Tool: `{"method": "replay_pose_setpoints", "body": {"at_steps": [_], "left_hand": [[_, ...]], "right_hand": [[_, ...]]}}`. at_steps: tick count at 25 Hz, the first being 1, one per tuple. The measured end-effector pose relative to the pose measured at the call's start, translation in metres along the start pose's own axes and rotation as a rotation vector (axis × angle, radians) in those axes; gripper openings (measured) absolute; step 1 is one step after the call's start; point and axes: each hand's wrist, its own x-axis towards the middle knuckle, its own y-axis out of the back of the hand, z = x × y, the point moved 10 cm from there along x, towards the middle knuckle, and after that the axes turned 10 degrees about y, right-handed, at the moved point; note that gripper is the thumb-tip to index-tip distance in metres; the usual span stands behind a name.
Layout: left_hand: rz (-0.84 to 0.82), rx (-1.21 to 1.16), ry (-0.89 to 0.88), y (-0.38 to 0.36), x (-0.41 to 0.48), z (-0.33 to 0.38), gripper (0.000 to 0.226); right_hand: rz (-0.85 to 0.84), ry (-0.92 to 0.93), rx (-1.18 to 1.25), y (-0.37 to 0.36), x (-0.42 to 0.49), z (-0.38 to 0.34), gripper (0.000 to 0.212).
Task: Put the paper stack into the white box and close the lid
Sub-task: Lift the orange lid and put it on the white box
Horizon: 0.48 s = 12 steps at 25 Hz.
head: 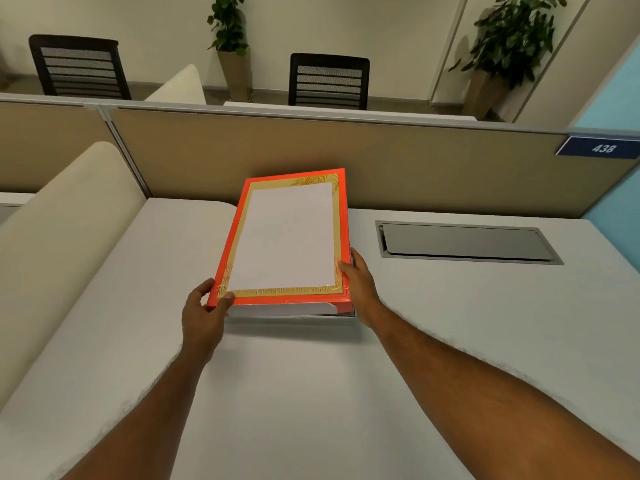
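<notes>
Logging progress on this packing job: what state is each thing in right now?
Lid: orange, held over the box, near edge raised, not fully shut.
Box: white, on the desk, mostly covered by the lid.
Left hand: gripping the lid's near left corner.
Right hand: holding the lid's right edge.
Desk hatch: closed.

White "438" on dark blue plate point(598, 146), fixed to tan desk partition point(381, 157)

near desk point(294, 393): bare, open between both forearms
behind lid point(287, 237): partition point(381, 161) blocks
right: recessed cable hatch point(464, 242), flush
</notes>
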Motion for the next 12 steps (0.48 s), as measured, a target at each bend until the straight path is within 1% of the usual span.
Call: {"method": "replay_pose_setpoints", "body": {"at_steps": [5, 9, 12], "left_hand": [[-0.010, 0.061, -0.032, -0.004, 0.001, 0.000, 0.056], [-0.017, 0.047, -0.020, -0.003, 0.004, -0.003, 0.057], [-0.047, 0.021, -0.009, -0.006, 0.007, -0.007, 0.052]], "right_hand": [[-0.018, -0.025, 0.038, 0.002, -0.003, 0.022, 0.047], [-0.010, -0.019, 0.058, 0.002, 0.000, 0.025, 0.044], [-0.002, -0.009, 0.050, 0.001, 0.003, 0.023, 0.043]]}}
